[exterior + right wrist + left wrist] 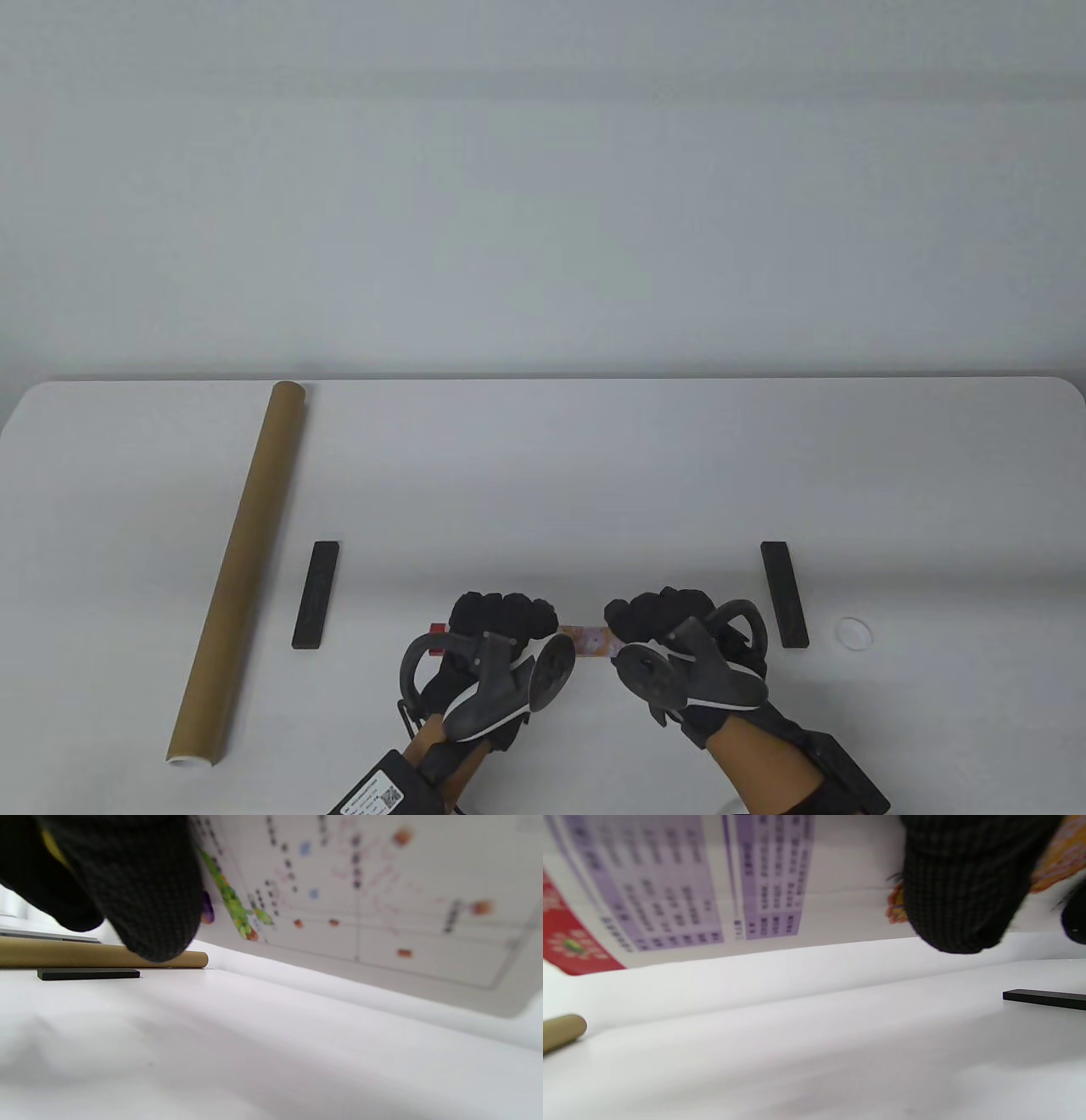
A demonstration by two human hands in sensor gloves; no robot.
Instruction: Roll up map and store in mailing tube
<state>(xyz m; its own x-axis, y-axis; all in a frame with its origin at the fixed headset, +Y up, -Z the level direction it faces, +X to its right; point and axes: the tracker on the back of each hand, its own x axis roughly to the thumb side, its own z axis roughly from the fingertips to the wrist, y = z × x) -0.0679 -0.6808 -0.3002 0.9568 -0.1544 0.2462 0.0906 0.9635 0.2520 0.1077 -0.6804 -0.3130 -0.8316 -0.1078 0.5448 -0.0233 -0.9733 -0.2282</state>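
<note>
The map [590, 639] is near the table's front edge, held between both hands; only a short colourful strip shows between them and a red bit at the left. My left hand [501, 621] and right hand [657, 615] each grip it with curled fingers. In the left wrist view the map's printed face [683, 887], with purple tables and a red corner, hangs just above the table beside my fingers [963, 891]. In the right wrist view its printed face [382, 899] shows beside my fingers [140, 891]. The brown mailing tube [237, 569] lies at the left, its open end toward me.
Two black bars lie flat, one left [316, 594] beside the tube and one right [785, 594]. A small round white cap [853, 632] lies right of the right bar. The tube [97, 957] and left bar [88, 974] show in the right wrist view.
</note>
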